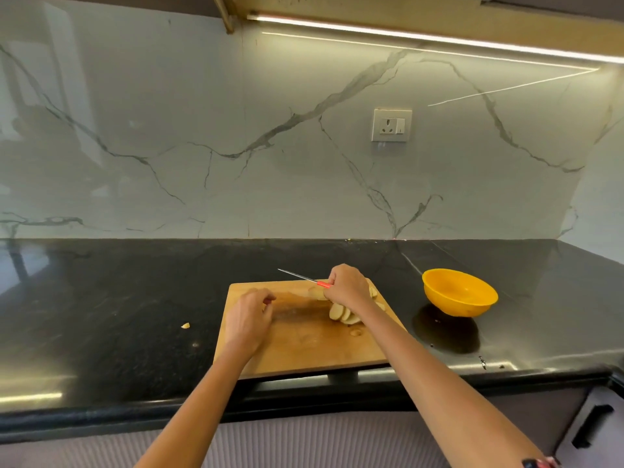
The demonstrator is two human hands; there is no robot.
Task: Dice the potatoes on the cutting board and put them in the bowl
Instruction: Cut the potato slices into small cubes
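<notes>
Head view: black countertop (101, 315) under a marble backsplash (236, 146), large to small from there. Wooden cutting board (304, 346) sits at the counter's front edge, likely so both hands reach it easily. Yellow bowl (459, 292) waits to the right of the board, apart from it, nothing visible inside; handy for the knife-side hand to sweep dice across. Right hand (347, 287) is clenched around the red handle of a knife (305, 278), blade pointing left and away, lifted off the board. Left hand (251, 315) hovers over the board's left part, fingers loosely curled, holding nothing that I can see. Potato slices (344, 314) lie fanned mid-board, just beside the right wrist; more pieces partly hidden behind that hand. Sliced only, not diced yet. One stray potato scrap (185, 325) lies on the counter left of the board.
</notes>
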